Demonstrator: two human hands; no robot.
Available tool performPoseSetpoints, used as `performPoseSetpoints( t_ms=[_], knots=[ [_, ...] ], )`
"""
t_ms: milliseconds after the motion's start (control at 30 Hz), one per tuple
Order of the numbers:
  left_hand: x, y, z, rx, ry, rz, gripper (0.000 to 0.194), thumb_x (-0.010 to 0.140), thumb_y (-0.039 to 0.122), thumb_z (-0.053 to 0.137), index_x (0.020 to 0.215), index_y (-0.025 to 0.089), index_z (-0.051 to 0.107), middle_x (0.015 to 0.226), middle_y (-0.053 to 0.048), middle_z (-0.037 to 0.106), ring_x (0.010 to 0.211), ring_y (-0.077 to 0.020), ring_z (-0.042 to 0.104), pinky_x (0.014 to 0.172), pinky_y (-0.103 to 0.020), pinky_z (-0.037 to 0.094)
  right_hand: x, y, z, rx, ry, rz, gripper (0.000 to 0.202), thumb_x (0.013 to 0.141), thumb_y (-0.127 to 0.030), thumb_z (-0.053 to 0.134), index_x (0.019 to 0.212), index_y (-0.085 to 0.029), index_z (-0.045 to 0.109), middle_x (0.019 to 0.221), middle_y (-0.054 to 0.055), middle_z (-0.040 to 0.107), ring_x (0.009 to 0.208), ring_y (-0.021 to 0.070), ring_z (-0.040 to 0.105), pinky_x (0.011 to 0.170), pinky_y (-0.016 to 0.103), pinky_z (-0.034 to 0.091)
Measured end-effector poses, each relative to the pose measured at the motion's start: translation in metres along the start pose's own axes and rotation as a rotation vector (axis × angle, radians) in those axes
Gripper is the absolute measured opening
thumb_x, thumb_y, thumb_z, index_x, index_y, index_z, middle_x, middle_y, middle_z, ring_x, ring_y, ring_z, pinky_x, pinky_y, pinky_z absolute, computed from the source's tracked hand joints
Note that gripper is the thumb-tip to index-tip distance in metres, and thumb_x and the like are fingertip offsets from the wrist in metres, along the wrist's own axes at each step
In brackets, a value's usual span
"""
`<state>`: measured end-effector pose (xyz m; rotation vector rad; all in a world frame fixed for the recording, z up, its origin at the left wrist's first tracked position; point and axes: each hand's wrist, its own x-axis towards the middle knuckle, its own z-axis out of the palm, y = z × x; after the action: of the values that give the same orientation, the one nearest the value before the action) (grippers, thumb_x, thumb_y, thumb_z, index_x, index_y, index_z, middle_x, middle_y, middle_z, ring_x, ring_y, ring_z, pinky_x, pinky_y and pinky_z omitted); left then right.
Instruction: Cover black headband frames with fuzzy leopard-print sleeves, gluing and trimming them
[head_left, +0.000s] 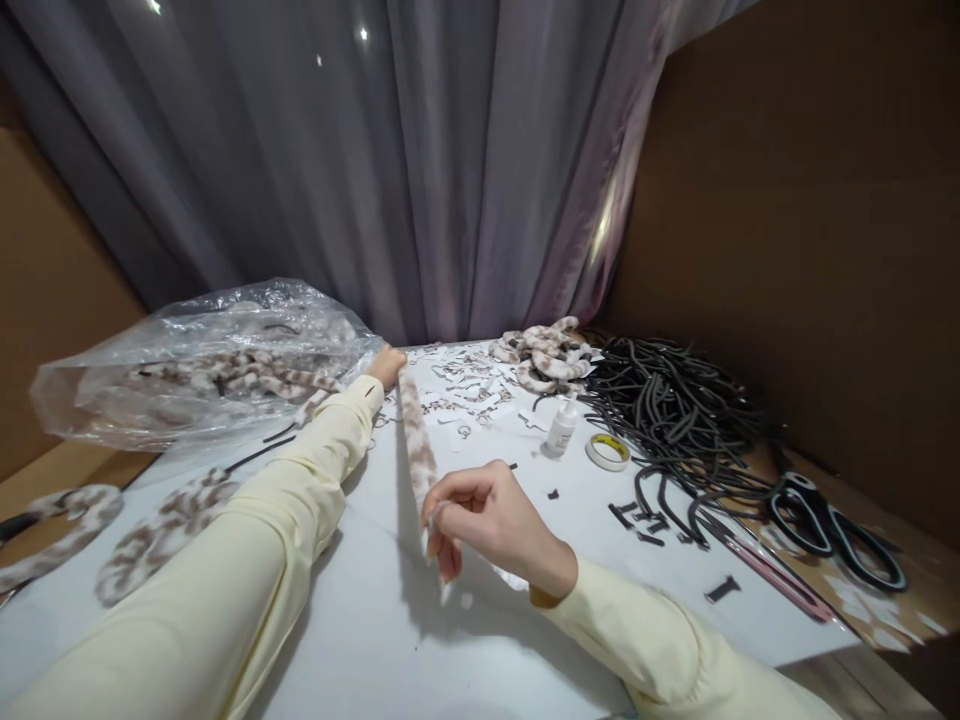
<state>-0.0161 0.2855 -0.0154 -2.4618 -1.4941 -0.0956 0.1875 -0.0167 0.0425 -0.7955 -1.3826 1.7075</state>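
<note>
A fuzzy white-and-brown plush strip (417, 430) is stretched between my two hands above the white table. My left hand (388, 366), arm reaching far forward, is closed around its far end. Closer to me, my right hand (487, 520) pinches the near end between thumb and fingers. A small white bottle (561, 430) and a roll of tape (608, 452) stand to the right of the strip. Beyond them lies a scatter of small metal rings and clasps (465, 390), too small to make out singly.
A clear plastic bag (202, 370) of plush strips lies at left, more plush pieces (161, 530) before it. Plush loops (551, 355) sit at the back, beside a heap of black cords (667, 400). Scissors (832, 530) and a pink cutter-like tool (780, 578) lie at right.
</note>
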Motion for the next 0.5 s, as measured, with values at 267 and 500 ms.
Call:
performPoseSetpoints(
  t_ms=[267, 500],
  knots=[
    [-0.004, -0.011, -0.012, -0.099, 0.018, -0.148, 0.032, 0.087, 0.03, 0.054, 0.115, 0.015, 0.053, 0.114, -0.009, 0.055, 0.098, -0.0207, 0.057, 0.081, -0.039, 0.05, 0.005, -0.005, -0.014, 0.131, -0.014, -0.018, 0.013, 0.059, -0.015, 0.05, 0.055, -0.011, 0.061, 0.045, 0.002, 0.06, 0.032, 0.0128, 0.054, 0.032, 0.019, 0.041],
    [-0.008, -0.019, -0.024, -0.241, -0.016, -0.222, 0.032, 0.087, 0.03, 0.055, 0.115, 0.015, 0.053, 0.114, -0.009, 0.055, 0.099, -0.021, 0.057, 0.081, -0.039, 0.05, 0.0, -0.007, -0.018, 0.188, 0.025, -0.091, 0.012, 0.059, -0.014, 0.05, 0.054, -0.011, 0.061, 0.045, 0.003, 0.061, 0.03, 0.0126, 0.052, 0.03, 0.02, 0.04]
  ],
)
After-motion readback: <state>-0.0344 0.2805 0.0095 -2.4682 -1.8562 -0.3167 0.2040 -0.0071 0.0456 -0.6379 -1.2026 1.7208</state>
